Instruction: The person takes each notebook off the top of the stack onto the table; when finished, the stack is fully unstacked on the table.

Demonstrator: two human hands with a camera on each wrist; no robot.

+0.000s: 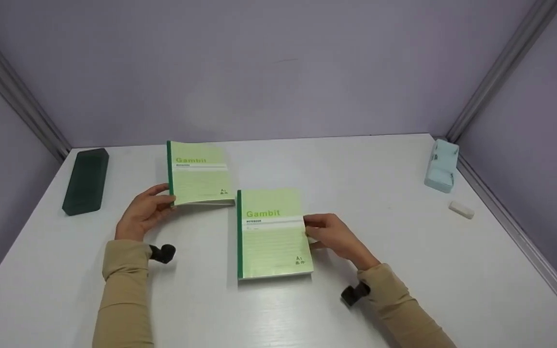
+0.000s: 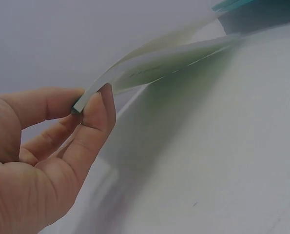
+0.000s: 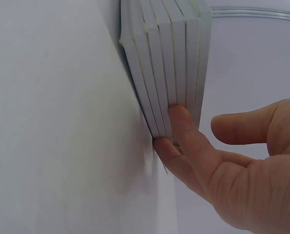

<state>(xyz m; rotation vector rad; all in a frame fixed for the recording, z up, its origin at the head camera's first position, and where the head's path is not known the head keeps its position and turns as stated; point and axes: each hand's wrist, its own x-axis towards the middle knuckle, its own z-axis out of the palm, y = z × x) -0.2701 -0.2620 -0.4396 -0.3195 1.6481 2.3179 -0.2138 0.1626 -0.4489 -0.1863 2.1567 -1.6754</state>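
Observation:
My left hand [image 1: 145, 212] pinches a green notebook [image 1: 203, 179] by the lower end of its dark green spine, thumb on one face and fingers on the other. In the left wrist view this notebook [image 2: 159, 70] bends and slants above the table, its shadow falling below. Closer to me lies a stack of several matching notebooks [image 1: 273, 246], the top cover reading "Gambit". My right hand [image 1: 336, 237] is at the stack's right side. In the right wrist view its fingertips [image 3: 180, 114] touch the page edges of the stack [image 3: 166, 73], while the thumb stands apart from it.
A dark green case [image 1: 86, 181] lies at the table's back left. On the right side are a light blue case [image 1: 442, 166] and a small white eraser-like block [image 1: 461, 210]. Purple-grey walls enclose the white table [image 1: 201, 309] at the back and both sides.

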